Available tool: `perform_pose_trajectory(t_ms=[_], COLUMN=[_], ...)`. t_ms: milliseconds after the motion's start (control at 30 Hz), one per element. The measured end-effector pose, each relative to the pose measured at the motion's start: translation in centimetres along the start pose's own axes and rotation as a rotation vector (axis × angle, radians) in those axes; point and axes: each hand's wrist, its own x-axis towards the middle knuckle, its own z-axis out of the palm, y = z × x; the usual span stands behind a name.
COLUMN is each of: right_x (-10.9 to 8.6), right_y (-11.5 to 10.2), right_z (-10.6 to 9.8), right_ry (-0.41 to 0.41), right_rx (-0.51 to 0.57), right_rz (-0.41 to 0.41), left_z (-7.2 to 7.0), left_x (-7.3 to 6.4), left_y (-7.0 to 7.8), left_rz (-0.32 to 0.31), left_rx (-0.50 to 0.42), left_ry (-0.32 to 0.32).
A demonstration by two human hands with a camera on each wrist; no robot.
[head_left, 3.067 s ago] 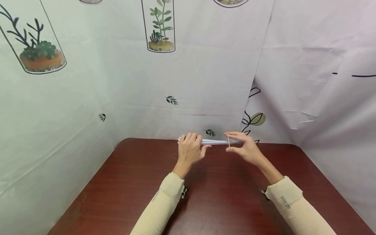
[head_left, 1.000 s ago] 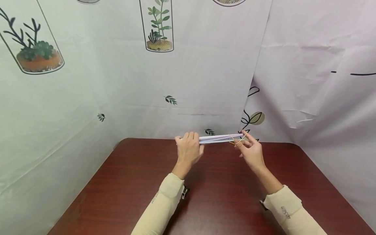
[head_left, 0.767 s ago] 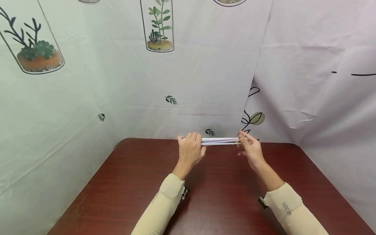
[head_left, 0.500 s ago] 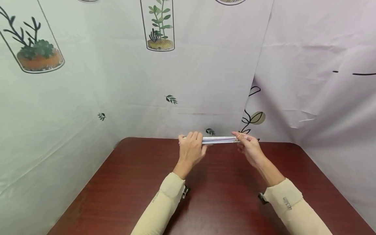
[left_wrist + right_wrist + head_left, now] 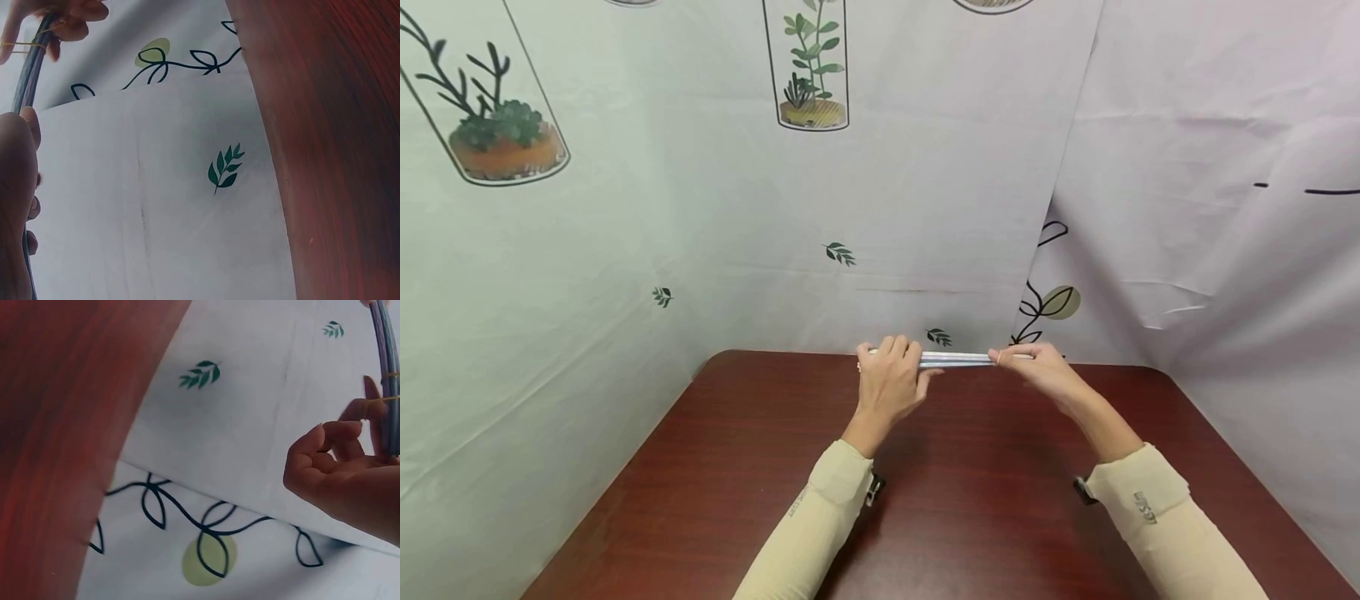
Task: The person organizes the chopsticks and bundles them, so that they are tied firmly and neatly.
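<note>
My left hand grips the left part of a bundle of slim, straight sticks, pale blue, white and lilac, held level above the far table edge. At the bundle's right end is my right hand, thumb and fingers close about the sticks. A thin yellow rubber band crosses the bundle and loops over the right fingers; a second turn of it lies just beside, toward the bundle's middle. In the left wrist view the band stretches from the sticks to a right finger. My left palm hides part of the bundle.
The dark red-brown wooden table lies beneath both forearms. Behind and beside it hang white cloth walls printed with plants and leaves, close to the table's far edge.
My right hand spread the rubber band wide, then twisted it at the bundle's right end. Now its fingers are closer together and farther left along the sticks. My left hand keeps its grip.
</note>
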Motion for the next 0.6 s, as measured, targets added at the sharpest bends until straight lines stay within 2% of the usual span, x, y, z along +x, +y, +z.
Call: perform_pose_trajectory(t_ms=[233, 333, 467, 600], right_x=[-0.2, -0.5, -0.9, -1.2], right_y=[-1.0, -1.4, -1.4, -1.0], right_z=[0.2, 0.5, 1.5, 2.7], right_ry=[-0.014, 0.059, 0.228, 0.343], right_rx=[-0.196, -0.335, -0.490, -0.500], right_rz=[-0.169, -0.276, -0.553, -0.920], left_z=[-0.1, -0.2, -0.1, -0.1], left_x=[-0.1, -0.2, -0.2, -0.2], left_y=[0.1, 0.2, 0.2, 0.2], left_rz=[0.016, 0.024, 0.012, -0.030], left_rx=[-0.012, -0.015, -0.020, -0.026], left_ry=[0.003, 0.005, -0.012, -0.016])
